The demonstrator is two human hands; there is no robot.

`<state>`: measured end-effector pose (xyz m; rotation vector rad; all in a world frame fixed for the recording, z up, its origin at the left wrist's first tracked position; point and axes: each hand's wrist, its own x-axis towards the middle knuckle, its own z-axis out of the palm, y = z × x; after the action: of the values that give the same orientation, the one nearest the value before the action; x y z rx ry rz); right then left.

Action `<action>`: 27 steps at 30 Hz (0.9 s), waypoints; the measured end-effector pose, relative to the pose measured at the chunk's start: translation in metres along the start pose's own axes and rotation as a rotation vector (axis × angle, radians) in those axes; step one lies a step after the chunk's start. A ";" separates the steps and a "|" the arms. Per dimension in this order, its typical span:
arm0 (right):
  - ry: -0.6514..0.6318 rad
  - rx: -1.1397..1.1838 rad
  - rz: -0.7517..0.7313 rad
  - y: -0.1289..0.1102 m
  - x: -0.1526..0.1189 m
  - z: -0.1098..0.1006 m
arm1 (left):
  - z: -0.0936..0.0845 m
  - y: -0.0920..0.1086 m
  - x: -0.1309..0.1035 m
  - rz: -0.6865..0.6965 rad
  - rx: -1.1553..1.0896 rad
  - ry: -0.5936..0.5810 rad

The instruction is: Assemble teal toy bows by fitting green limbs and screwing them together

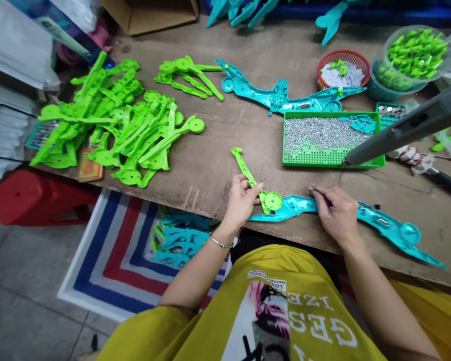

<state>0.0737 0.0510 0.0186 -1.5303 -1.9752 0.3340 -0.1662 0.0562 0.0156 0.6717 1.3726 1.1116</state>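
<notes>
My left hand (242, 198) has its fingers closed on a lime-green plastic arm (247, 169) with a round disc at its lower end. That disc rests on the left part of a long turquoise plastic shell (300, 205) lying along the table's near edge. Over the middle of this shell, my right hand (338, 210) is closed in a pinch. A tiny shiny tip pokes out at its fingertips, too small to name. Thin dark wire trails by the shell. Another turquoise shell (293, 98) lies farther back.
Piled green parts (135, 130) cover the table's left. A green tray (332, 164) of small metal screws stands at right, under a slanting grey tool (409, 123). Behind it are a red basket (343, 55) and a tub of green pieces (417, 52). A red stool (33, 198) stands lower left.
</notes>
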 end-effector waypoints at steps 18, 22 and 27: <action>0.006 -0.008 0.028 0.016 -0.003 -0.013 | -0.029 -0.001 -0.028 0.956 1.149 -0.414; -0.075 0.051 0.015 0.012 0.005 -0.028 | -0.017 0.003 -0.034 0.943 1.081 -0.413; -0.329 0.168 -0.163 -0.030 0.027 -0.030 | -0.001 0.023 -0.043 0.909 1.060 -0.228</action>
<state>0.0645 0.0622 0.0670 -1.2618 -2.2414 0.7014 -0.1659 0.0256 0.0539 2.2755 1.4165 0.8263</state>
